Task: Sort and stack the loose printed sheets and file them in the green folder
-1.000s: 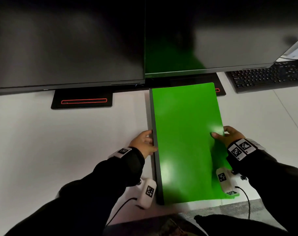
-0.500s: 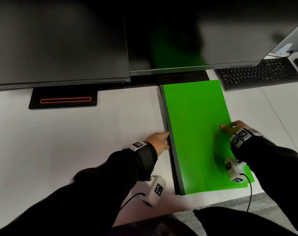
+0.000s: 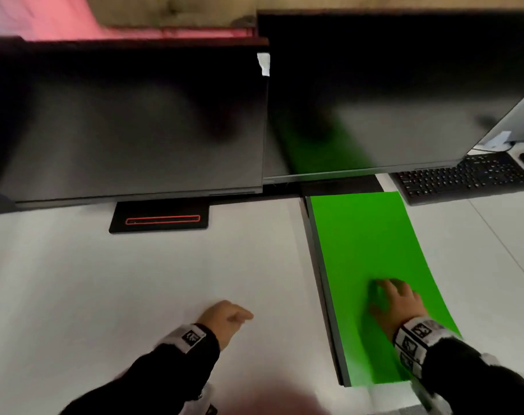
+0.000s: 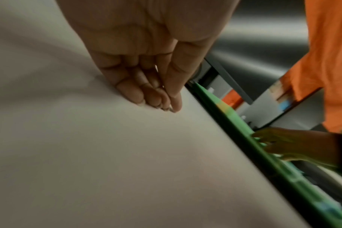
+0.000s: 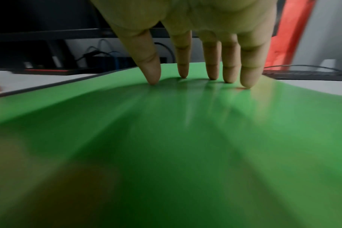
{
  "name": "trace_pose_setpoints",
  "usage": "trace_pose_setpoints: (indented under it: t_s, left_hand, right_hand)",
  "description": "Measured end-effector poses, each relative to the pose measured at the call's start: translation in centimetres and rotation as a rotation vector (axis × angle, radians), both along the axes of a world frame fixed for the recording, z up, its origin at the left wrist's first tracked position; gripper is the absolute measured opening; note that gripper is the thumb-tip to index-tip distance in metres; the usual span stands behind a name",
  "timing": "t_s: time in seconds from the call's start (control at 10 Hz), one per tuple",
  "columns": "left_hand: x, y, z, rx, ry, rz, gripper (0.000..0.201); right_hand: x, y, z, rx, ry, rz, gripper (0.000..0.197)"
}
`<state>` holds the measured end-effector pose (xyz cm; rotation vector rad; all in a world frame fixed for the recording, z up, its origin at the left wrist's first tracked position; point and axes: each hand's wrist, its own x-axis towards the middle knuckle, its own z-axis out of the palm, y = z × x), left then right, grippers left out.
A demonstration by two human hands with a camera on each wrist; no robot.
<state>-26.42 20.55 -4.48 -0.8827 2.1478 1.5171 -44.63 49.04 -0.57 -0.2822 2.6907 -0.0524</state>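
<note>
The green folder [image 3: 362, 244] lies closed on the white desk, right of centre, its dark spine on the left side. My right hand [image 3: 395, 298] rests flat on the cover near its front end; in the right wrist view the straight fingertips [image 5: 213, 74] press on the green folder [image 5: 166, 146]. My left hand [image 3: 224, 320] is off the folder, to its left, over the bare desk. The left wrist view shows its fingers [image 4: 156, 98] loosely curled, tips touching the desk and holding nothing, beside the folder's edge [image 4: 244, 135]. No loose sheets are visible.
Two dark monitors [image 3: 128, 121] stand along the back of the desk [image 3: 105, 280], one with a black base [image 3: 161, 218] marked in red. A black keyboard [image 3: 464, 178] sits at the back right, just beyond the folder's far corner.
My left hand has let go of the folder's spine and moved left onto the desk. My right hand slid from the right edge onto the cover. The camera has tilted up and left.
</note>
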Motion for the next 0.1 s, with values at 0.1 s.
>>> trace_pose_setpoints:
  t_s: [0.1]
  left_hand:
    - [4.49, -4.34, -0.12, 0.118, -0.07, 0.111, 0.08]
  right_hand:
    - [4.64, -0.56, 0.17, 0.077, -0.08, 0.107, 0.074]
